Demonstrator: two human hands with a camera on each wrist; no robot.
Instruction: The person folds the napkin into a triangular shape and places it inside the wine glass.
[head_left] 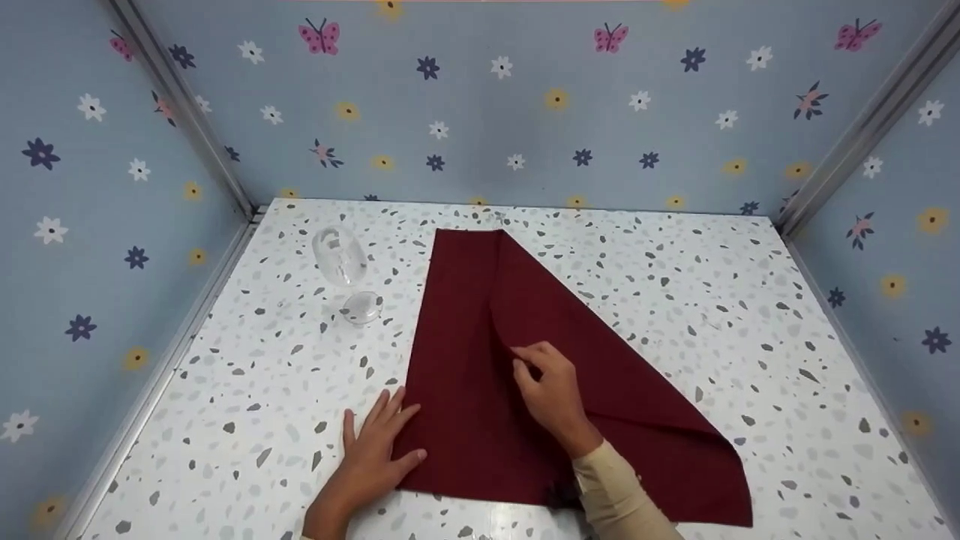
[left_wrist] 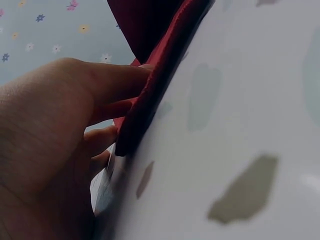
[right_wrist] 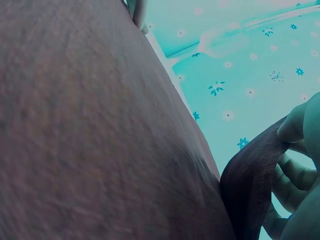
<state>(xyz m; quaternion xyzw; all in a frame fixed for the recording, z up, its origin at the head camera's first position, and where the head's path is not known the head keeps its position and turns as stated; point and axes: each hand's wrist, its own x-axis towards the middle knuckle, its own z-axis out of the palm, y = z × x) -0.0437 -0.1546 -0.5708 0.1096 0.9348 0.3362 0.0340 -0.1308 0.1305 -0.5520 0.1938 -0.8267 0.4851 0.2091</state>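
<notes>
A dark red cloth napkin [head_left: 465, 375] lies spread on the speckled table, its right part folded over as a flap [head_left: 570, 330]. My right hand [head_left: 551, 386] pinches the raised inner edge of that flap between thumb and fingers, near the cloth's middle. The right wrist view shows this pinched edge [right_wrist: 255, 175] lifted up to the fingers. At the lower left edge of the napkin, my left hand [head_left: 375, 454] rests with fingers spread, fingertips and thumb on the cloth. Close up in the left wrist view, its fingers [left_wrist: 117, 82] lie along the cloth's edge [left_wrist: 160, 70].
A clear wine glass [head_left: 339, 259] stands on the table to the left of the napkin's upper part. Patterned panels with flowers and butterflies [head_left: 510, 112] close off the back and both sides. Speckled tabletop [head_left: 712, 300] shows right of the cloth.
</notes>
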